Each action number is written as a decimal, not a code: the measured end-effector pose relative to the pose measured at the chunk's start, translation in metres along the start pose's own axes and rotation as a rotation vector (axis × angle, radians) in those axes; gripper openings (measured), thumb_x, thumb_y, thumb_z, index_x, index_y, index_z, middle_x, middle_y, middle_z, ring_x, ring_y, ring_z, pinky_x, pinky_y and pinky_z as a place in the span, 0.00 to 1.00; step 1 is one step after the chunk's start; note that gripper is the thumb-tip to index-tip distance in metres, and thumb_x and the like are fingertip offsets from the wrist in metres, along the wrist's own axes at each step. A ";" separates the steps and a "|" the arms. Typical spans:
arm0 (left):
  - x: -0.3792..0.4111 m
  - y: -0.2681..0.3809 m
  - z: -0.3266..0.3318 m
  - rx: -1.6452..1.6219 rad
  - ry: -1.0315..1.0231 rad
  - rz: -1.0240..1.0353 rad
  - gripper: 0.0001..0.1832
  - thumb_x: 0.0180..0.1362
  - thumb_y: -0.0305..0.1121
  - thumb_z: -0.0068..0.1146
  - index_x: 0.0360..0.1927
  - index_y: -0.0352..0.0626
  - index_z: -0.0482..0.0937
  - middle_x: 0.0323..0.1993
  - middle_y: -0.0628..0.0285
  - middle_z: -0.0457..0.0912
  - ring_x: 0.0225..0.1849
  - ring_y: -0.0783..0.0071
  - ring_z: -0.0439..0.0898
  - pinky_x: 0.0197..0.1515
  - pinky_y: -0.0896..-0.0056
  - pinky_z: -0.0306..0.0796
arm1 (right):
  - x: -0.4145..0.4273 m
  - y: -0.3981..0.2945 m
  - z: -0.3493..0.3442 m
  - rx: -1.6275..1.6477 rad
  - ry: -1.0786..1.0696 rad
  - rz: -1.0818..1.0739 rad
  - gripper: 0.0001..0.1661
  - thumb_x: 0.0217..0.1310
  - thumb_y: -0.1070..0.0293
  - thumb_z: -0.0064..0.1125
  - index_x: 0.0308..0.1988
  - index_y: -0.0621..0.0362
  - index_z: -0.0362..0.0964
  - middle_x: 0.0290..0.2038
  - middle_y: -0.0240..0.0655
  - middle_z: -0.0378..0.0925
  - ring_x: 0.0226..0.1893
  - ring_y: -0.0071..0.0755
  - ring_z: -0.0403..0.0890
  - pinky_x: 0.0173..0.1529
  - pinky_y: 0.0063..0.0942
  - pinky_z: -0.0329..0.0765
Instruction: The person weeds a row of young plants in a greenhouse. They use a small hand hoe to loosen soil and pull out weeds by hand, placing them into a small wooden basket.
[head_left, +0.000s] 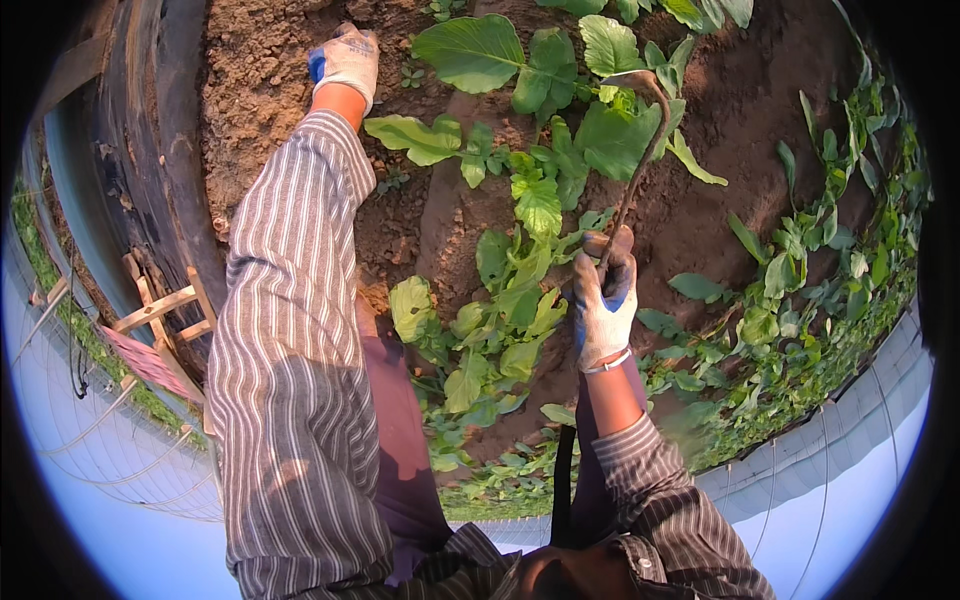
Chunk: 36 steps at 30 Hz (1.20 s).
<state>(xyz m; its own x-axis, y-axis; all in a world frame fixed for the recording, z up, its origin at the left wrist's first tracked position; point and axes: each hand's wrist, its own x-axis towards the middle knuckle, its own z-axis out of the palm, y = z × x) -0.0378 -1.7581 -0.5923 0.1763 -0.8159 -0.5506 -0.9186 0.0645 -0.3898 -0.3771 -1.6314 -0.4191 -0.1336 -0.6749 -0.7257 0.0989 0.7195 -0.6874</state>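
Note:
My left hand (346, 58), in a white work glove with blue coating, is low over crumbly brown soil (255, 97). Its fingers curl away from view, so anything inside them is hidden. My right hand (606, 300), gloved likewise, grips a hand hoe (637, 169) with a thin, bent metal shank. The hoe's blade (636, 79) is above the leaves of a broad-leaved green plant (611, 139). Between my arms grow more leafy plants (517, 292), some leaves yellowish. Small seedlings (411, 75) sprout from the soil just right of my left hand.
Dark, weathered edging (176, 150) borders the soil on the left. Beyond it is a wooden frame (161, 307) with a pink woven piece (146, 360). A dense band of leafy plants (810, 277) lines the right side, near pale sheeting (810, 450) crossed by thin lines.

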 end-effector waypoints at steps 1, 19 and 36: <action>-0.001 -0.005 0.007 0.006 0.030 0.015 0.21 0.54 0.25 0.55 0.54 0.40 0.71 0.53 0.44 0.71 0.43 0.54 0.82 0.43 0.60 0.78 | 0.001 -0.002 0.004 0.025 -0.020 0.018 0.18 0.61 0.76 0.57 0.51 0.58 0.68 0.36 0.23 0.72 0.27 0.11 0.68 0.28 0.11 0.65; -0.176 0.051 0.038 -2.336 0.214 -0.461 0.25 0.52 0.22 0.60 0.55 0.39 0.70 0.49 0.55 0.76 0.48 0.64 0.78 0.53 0.65 0.73 | 0.033 0.008 0.035 -0.254 -0.084 0.064 0.32 0.58 0.76 0.58 0.61 0.53 0.59 0.40 0.33 0.72 0.39 0.20 0.73 0.40 0.17 0.73; -0.287 0.103 0.024 -3.054 0.336 -1.209 0.18 0.61 0.30 0.53 0.55 0.46 0.68 0.45 0.53 0.78 0.31 0.66 0.83 0.19 0.87 0.73 | 0.041 -0.014 0.019 -0.058 -0.099 0.113 0.21 0.63 0.75 0.52 0.56 0.58 0.65 0.43 0.32 0.75 0.27 0.17 0.73 0.31 0.16 0.73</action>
<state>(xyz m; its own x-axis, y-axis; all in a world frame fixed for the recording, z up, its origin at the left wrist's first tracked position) -0.1745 -1.5035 -0.4917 0.4876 -0.1942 -0.8512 0.8707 0.1800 0.4577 -0.3649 -1.6727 -0.4397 -0.0266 -0.5997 -0.7998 0.0500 0.7983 -0.6002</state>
